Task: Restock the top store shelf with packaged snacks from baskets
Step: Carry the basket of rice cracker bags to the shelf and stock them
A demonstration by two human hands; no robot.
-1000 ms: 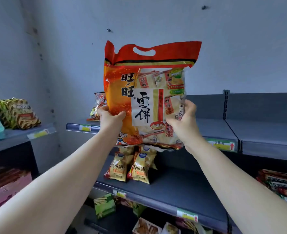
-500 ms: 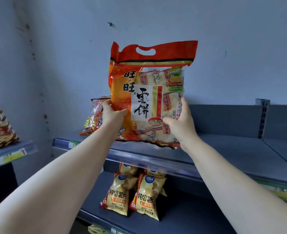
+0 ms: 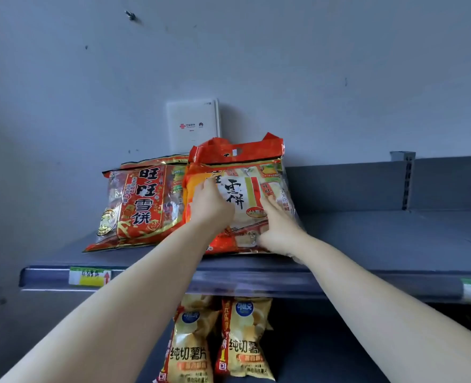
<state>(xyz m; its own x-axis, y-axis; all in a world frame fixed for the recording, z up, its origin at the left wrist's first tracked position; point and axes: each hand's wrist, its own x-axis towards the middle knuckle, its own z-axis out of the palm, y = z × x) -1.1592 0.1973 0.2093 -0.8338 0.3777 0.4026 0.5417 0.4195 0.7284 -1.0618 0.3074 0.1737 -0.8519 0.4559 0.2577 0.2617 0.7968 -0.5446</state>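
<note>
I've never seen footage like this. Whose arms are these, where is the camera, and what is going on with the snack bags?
There is no machine here: a person wears a wide-angle camera on the head, so you look forward and down along their own two bare arms. This single view is all there is.

The grey surface is the top shelf of a store rack, against a grey wall. The left hand and right hand both press on a large orange rice cracker bag, which rests on the shelf, leaning back. Just to its left lies a red rice cracker bag, touching or slightly overlapped by it. A white box is on the wall behind them. On the shelf below stand two yellow potato chip bags. A price tag sits on the shelf edge.
</note>
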